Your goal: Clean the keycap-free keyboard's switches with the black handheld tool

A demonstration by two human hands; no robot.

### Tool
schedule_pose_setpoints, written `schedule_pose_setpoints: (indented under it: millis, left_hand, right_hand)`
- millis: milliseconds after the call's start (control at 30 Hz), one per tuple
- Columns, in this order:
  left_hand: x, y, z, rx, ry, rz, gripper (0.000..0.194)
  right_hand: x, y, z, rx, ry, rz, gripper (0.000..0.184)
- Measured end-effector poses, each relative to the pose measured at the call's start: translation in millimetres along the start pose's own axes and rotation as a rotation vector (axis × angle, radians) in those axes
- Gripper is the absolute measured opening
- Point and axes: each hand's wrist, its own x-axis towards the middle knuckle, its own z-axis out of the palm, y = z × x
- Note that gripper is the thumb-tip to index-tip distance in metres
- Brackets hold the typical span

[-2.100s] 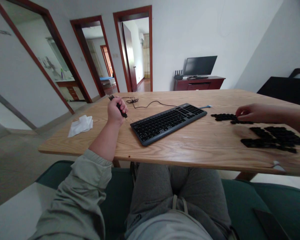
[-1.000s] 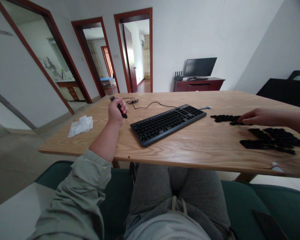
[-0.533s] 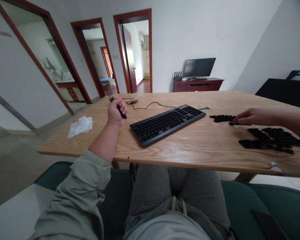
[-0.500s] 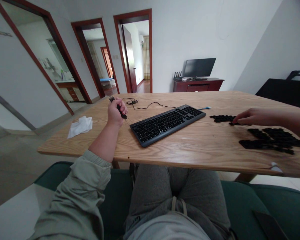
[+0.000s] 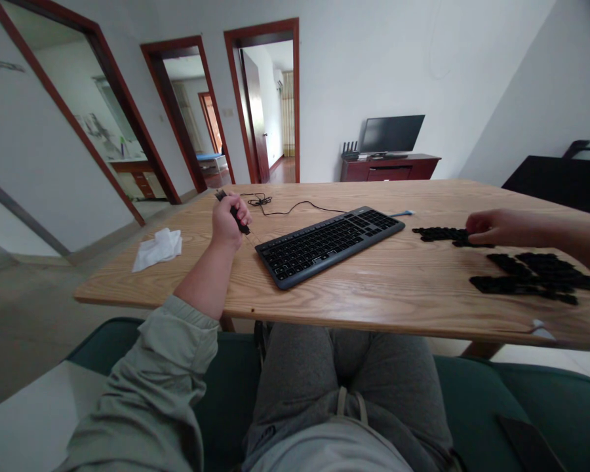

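Observation:
My left hand (image 5: pixel 230 219) is closed around a keycap puller (image 5: pixel 240 221), a black handle with thin wires at its lower end. It is held just left of a dark grey keyboard (image 5: pixel 332 242), which lies at a slant with black keys in it. On the right, my right hand (image 5: pixel 489 227) is at a small row of loose black keycaps (image 5: pixel 440 233), its fingers bent together and pointing left. Whether a keycap is between those fingers cannot be made out. Closer to me lies a larger group of black keycaps (image 5: pixel 526 284).
A crumpled white tissue (image 5: pixel 158 249) lies on the wooden table (image 5: pixel 403 295) at the left. The keyboard's black cable (image 5: pixel 295 210) runs back to a coil. A thin blue item (image 5: pixel 402 213) is behind the keyboard's right end. A small white piece (image 5: pixel 541 329) sits at the front edge.
My right hand has shifted a little right and slightly away from the table's front edge, along the small keycap row. My left hand and the keyboard have stayed in place.

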Motion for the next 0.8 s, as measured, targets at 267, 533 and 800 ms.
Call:
schedule_pose_setpoints:
  millis: [267,533,800]
  left_hand:
    - [-2,2,3.0,0.043,0.048,-0.018,0.027]
    - [-1,2,0.4,0.039,0.036,-0.009,0.026]
    - [-3,-7,4.0,0.152,-0.066,0.095,0.022]
  right_hand:
    - [0,-30,11,-0.015,0.026,-0.052,0.011]
    - [4,-23,16,-0.040,0.033,-0.061,0.011]
    - [-19,-106,-5,-0.055,0.339,-0.228,0.019]
